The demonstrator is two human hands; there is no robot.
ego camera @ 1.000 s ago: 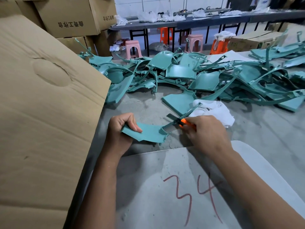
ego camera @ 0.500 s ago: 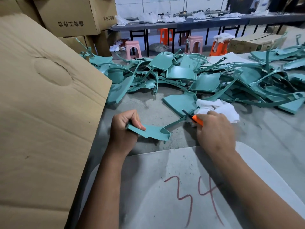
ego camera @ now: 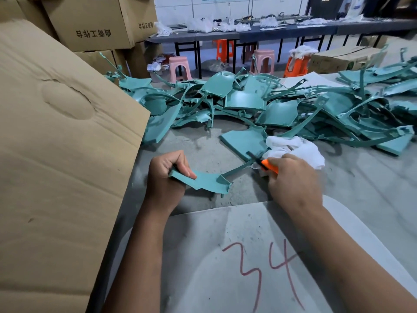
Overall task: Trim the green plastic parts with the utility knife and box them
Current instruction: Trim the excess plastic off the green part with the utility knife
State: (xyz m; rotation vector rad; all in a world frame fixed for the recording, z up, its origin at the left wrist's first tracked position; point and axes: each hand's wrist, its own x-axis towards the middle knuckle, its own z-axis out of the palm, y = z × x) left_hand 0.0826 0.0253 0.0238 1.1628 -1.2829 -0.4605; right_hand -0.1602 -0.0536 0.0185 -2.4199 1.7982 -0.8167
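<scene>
Left hand [ego camera: 165, 177] pinching curved teal plastic part [ego camera: 206, 182] just above grey counter [ego camera: 361, 188]. Right hand [ego camera: 293, 179] wrapped round orange utility knife [ego camera: 267, 164], blade beside part's thin runner. Slip risk: blade could jump toward left fingers, or gouge part.

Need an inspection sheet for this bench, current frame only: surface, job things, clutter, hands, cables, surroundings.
Surface: grey table, dusty; pale board marked 34 in red.
Job's things: green part held off the table; utility knife, orange; heap of green parts behind.
Clutter: white rag beside the knife hand.
Hands: left hand grips the part; right hand grips the knife.
Cables: nothing seen.
Surroundings: cardboard flap at left, stacked boxes, pink stools.
</scene>
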